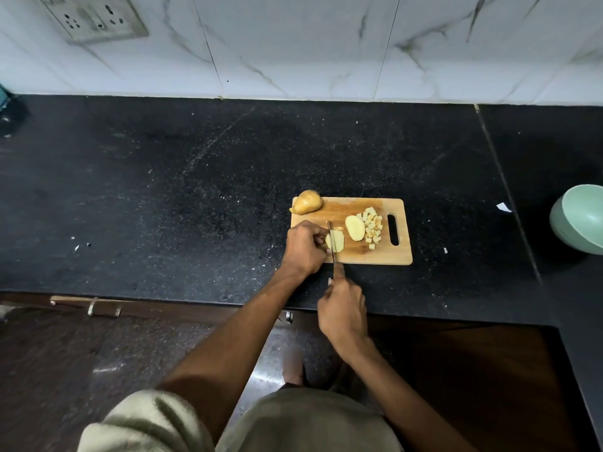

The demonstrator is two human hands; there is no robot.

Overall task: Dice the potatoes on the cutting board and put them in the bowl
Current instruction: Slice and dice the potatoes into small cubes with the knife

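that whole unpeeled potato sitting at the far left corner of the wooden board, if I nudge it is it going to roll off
Quite possibly. The whole brown-skinned potato is rounded and overhangs the corner of the wooden cutting board, so a push leftward would likely tip it onto the black counter. Its tapered, uneven shape suggests a wobble rather than a long roll. It looks firm and fairly heavy for its size.

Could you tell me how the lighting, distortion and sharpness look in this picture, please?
Head view: wide-angle bending curves the counter edge and wall tiles; light is dim and even, with a soft sheen on the floor; the cutting board and diced potato are fairly sharp; the bowl is cropped at the right edge.
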